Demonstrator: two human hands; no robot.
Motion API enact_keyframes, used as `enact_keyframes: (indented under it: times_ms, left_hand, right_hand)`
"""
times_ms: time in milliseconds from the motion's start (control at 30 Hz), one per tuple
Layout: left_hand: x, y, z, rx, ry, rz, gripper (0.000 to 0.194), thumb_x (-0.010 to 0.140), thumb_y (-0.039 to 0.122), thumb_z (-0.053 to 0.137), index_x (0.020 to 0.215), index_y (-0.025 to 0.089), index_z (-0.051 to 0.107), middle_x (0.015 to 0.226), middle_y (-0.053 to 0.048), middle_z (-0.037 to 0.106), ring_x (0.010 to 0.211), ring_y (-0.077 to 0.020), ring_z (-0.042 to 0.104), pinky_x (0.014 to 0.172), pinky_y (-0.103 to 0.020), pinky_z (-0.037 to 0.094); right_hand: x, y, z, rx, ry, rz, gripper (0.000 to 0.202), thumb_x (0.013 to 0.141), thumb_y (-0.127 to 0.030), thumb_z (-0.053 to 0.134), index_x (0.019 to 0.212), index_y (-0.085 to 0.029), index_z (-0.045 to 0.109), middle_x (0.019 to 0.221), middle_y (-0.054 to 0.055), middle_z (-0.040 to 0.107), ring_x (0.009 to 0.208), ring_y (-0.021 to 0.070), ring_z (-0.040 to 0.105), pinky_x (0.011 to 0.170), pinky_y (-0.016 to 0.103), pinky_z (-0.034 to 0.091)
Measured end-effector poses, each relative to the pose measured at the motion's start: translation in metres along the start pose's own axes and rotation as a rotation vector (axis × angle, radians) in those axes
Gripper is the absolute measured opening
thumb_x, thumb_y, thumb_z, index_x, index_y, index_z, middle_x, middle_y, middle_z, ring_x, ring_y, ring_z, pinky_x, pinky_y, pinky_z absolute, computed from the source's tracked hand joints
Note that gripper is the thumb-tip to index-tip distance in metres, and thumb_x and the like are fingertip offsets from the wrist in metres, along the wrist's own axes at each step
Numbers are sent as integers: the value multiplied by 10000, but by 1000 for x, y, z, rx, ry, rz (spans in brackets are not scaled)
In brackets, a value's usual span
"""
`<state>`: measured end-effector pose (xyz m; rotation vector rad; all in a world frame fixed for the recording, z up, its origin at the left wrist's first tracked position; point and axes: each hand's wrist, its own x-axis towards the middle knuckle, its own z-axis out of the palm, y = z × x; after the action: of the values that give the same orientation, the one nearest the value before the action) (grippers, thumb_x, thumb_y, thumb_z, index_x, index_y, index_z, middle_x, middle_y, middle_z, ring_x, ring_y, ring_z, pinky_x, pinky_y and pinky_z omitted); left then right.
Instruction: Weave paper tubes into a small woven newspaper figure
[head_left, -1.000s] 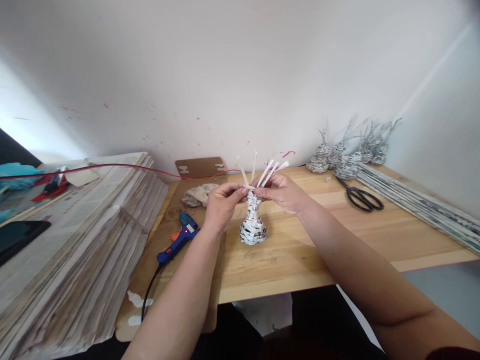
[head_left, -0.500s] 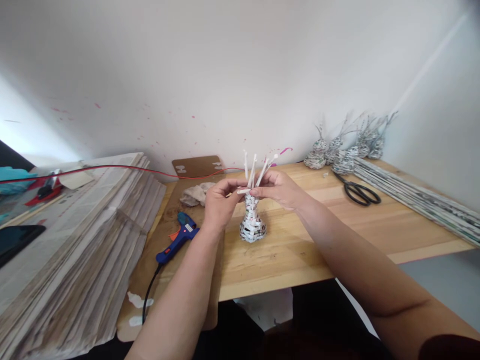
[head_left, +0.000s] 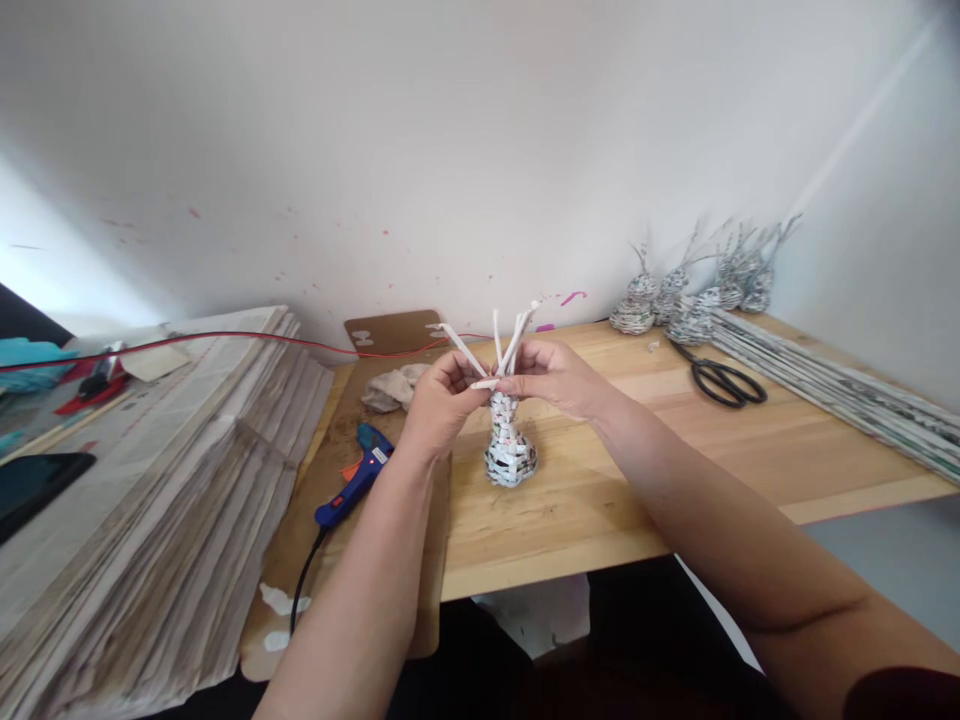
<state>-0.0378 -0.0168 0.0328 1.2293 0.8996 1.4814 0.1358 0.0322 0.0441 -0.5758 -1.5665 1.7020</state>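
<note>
A small woven paper vase with a round base and narrow neck stands over the wooden table, several white paper sticks fanning up from its top. At the left of its rim, my left hand is closed, thumb and fingers pinching a short white paper strip. My right hand pinches the right side of the rim, at the base of the sticks. Both hands nearly meet in front of the neck, and some fingertips are hidden behind the sticks.
Left lie a blue glue gun on a brown board, a crumpled cloth and a tall newspaper stack. Right are black scissors, long paper rods and several woven pieces. A red cord crosses behind.
One white stick now leans left over my left hand, where it stood more upright before. The vase's base has shifted slightly right, and the view has moved a little.
</note>
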Motion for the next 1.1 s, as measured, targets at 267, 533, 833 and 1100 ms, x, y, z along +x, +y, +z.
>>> enact_keyframes:
  times_ms: [267,533,833,1100]
  left_hand:
    - [-2,-10,7,37,145,105,251,692,257,830,856,162,665,779,3,701,671,-100,625,645,-218,528]
    - [-4,-13,11,61,245,145,251,684,272,842,799,159,649,770,-9,716,686,-118,654,678,-242,549]
    - [-6,-14,16,193,192,181,198,749,307,791,900,179,793,903,-45,756,741,-141,691,703,-268,601]
    - [-8,-13,13,494,258,273,244,860,358,686,978,181,806,895,-66,781,802,-183,704,761,-296,581]
  right_hand:
    - [0,4,7,14,118,-34,394,640,-357,898,854,-170,624,724,-20,682,644,116,656,602,248,560]
    - [2,5,14,39,208,12,336,678,-316,849,842,-175,593,704,-16,674,626,131,653,585,270,560]
    - [2,6,11,9,307,3,299,665,-270,827,788,-181,569,688,-19,677,588,117,628,508,213,488]
    - [1,4,11,1,171,-1,455,660,-526,862,828,-164,644,690,-12,664,617,105,627,566,222,552]
